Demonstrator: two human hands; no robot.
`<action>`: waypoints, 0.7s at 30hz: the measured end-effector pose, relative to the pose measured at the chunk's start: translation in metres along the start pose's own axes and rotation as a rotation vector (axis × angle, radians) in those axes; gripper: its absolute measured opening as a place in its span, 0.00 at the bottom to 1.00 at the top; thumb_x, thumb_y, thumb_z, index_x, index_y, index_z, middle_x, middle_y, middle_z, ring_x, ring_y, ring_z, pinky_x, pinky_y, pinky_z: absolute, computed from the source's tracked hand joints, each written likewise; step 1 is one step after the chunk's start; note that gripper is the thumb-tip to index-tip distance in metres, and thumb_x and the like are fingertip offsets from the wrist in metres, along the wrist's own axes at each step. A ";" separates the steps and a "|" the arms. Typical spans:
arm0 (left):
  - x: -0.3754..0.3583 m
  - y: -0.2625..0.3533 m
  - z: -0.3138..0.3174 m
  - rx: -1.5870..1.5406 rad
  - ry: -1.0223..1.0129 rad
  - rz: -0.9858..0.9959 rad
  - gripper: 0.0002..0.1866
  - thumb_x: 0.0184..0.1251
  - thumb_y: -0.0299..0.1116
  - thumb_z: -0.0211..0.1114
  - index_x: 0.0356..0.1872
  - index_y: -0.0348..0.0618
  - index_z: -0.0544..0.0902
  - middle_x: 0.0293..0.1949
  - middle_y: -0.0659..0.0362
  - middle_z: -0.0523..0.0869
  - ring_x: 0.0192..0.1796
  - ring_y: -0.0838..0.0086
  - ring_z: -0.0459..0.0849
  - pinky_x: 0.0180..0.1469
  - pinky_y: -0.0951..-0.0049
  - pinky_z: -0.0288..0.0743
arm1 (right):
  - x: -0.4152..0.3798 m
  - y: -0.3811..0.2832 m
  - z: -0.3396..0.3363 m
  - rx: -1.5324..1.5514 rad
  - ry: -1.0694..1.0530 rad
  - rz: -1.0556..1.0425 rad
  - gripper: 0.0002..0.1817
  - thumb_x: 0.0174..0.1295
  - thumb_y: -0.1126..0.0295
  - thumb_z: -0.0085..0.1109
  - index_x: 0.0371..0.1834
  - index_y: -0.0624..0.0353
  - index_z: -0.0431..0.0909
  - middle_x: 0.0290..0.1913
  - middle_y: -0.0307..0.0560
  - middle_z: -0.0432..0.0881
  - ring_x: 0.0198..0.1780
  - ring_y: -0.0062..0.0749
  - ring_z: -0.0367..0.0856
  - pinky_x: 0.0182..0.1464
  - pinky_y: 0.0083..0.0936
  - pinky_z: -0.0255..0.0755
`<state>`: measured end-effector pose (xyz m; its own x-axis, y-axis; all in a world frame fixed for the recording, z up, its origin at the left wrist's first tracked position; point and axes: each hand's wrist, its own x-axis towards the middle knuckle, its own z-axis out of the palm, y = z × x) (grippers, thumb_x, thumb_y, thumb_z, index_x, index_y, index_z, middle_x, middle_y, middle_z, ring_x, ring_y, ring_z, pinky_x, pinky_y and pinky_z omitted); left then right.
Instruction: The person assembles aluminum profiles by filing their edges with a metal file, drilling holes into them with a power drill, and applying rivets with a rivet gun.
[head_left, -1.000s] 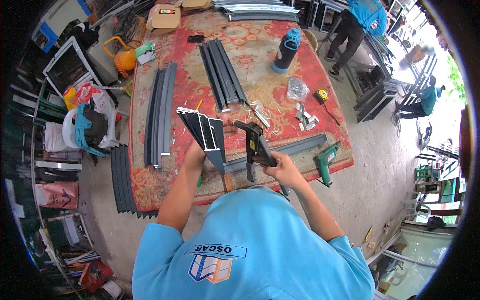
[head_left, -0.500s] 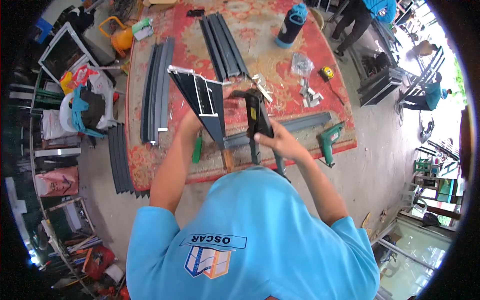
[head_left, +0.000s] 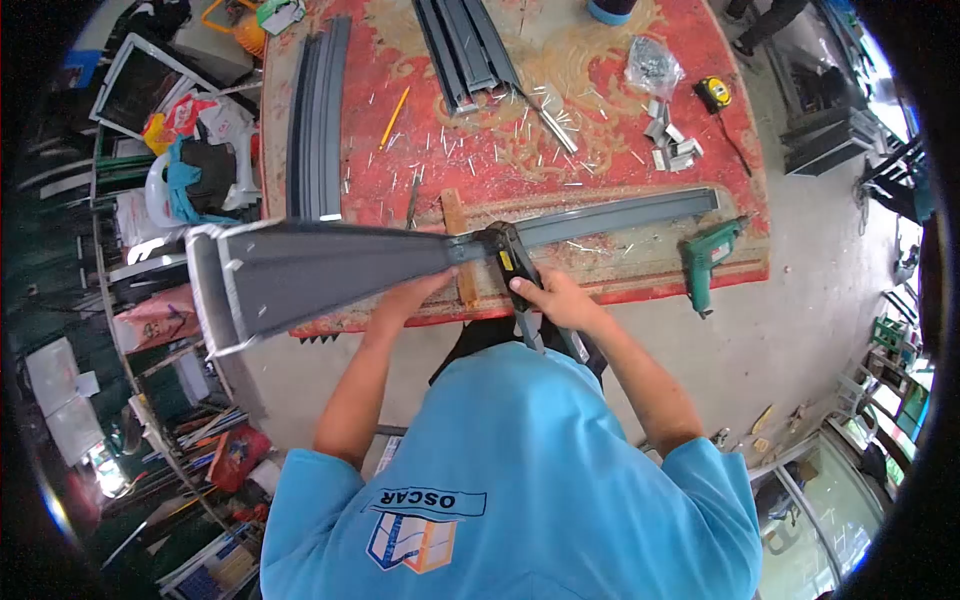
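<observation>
A long dark grey metal frame [head_left: 330,280] with pale edges extends left from the table's near side, its far end large and close to the camera. My left hand [head_left: 410,297] is closed on its underside near the narrow end; the fingertips are partly hidden. In my right hand [head_left: 560,299] is a black two-handled tool with a yellow label, seemingly a hand riveter [head_left: 508,256]. Its head is against the frame's narrow end, and its grey handles point toward my body. Behind the tool lies a grey metal profile [head_left: 620,215]. A wooden strip [head_left: 455,215] runs beneath the frame.
On the red patterned table [head_left: 390,190] are stacked grey profiles [head_left: 318,120], more profiles [head_left: 460,50], a pencil [head_left: 395,118], many thin metal pins, a plastic bag [head_left: 653,68], brackets [head_left: 675,140], a tape measure [head_left: 714,93] and a green drill [head_left: 710,262]. Shelving stands left.
The frame has swung from upright to lying leftward, its wide end now over the table's left side. The tool's head has come to the frame's narrow end. My view has shifted closer.
</observation>
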<state>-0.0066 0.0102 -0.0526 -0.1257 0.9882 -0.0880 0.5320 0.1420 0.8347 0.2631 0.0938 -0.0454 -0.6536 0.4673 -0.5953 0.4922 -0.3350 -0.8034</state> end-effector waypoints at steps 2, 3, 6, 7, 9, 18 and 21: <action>0.002 -0.016 0.012 0.013 0.030 -0.028 0.32 0.48 0.33 0.81 0.57 0.41 0.81 0.56 0.55 0.81 0.59 0.64 0.79 0.63 0.61 0.71 | 0.006 0.014 0.013 0.133 0.049 -0.124 0.24 0.72 0.52 0.55 0.51 0.67 0.71 0.35 0.54 0.80 0.39 0.35 0.78 0.44 0.36 0.73; 0.002 -0.018 0.014 0.075 0.066 0.019 0.32 0.47 0.32 0.81 0.57 0.41 0.81 0.54 0.55 0.81 0.58 0.64 0.79 0.61 0.61 0.72 | 0.009 0.011 0.014 0.154 0.036 -0.123 0.24 0.72 0.52 0.55 0.51 0.67 0.71 0.35 0.54 0.80 0.39 0.35 0.78 0.44 0.36 0.73; 0.003 -0.019 0.013 0.270 0.044 0.113 0.30 0.47 0.31 0.81 0.54 0.40 0.81 0.53 0.55 0.81 0.56 0.65 0.80 0.60 0.64 0.73 | 0.009 -0.001 0.008 0.091 -0.044 -0.006 0.23 0.73 0.53 0.54 0.51 0.68 0.68 0.35 0.62 0.79 0.39 0.44 0.80 0.44 0.41 0.72; 0.004 -0.015 0.010 0.387 0.003 0.173 0.28 0.49 0.30 0.80 0.53 0.39 0.80 0.53 0.55 0.81 0.56 0.65 0.80 0.59 0.66 0.74 | 0.015 0.011 0.012 0.109 -0.058 -0.005 0.23 0.73 0.53 0.54 0.51 0.68 0.68 0.35 0.62 0.79 0.39 0.44 0.80 0.44 0.41 0.72; 0.002 -0.005 0.016 0.261 0.035 -0.001 0.28 0.48 0.30 0.80 0.53 0.41 0.81 0.53 0.55 0.82 0.56 0.64 0.79 0.59 0.65 0.73 | 0.027 0.031 0.022 0.038 0.012 -0.211 0.24 0.75 0.54 0.51 0.55 0.68 0.67 0.29 0.55 0.78 0.32 0.35 0.77 0.38 0.37 0.72; 0.003 -0.009 0.016 0.291 -0.003 -0.082 0.27 0.50 0.31 0.78 0.53 0.45 0.79 0.56 0.60 0.82 0.60 0.69 0.77 0.60 0.69 0.71 | 0.036 0.037 0.021 0.186 -0.073 -0.183 0.22 0.73 0.56 0.53 0.46 0.69 0.67 0.31 0.71 0.79 0.37 0.63 0.82 0.39 0.48 0.72; 0.000 -0.016 0.017 0.180 0.018 -0.087 0.28 0.50 0.29 0.79 0.52 0.43 0.74 0.56 0.57 0.82 0.61 0.69 0.78 0.61 0.69 0.71 | 0.035 0.034 0.019 0.148 -0.089 -0.122 0.22 0.73 0.57 0.53 0.47 0.70 0.67 0.31 0.72 0.79 0.38 0.64 0.82 0.40 0.49 0.72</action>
<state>-0.0005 0.0094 -0.0751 -0.1918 0.9707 -0.1448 0.6595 0.2367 0.7135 0.2458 0.0833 -0.0939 -0.7548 0.4401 -0.4865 0.3205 -0.3998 -0.8588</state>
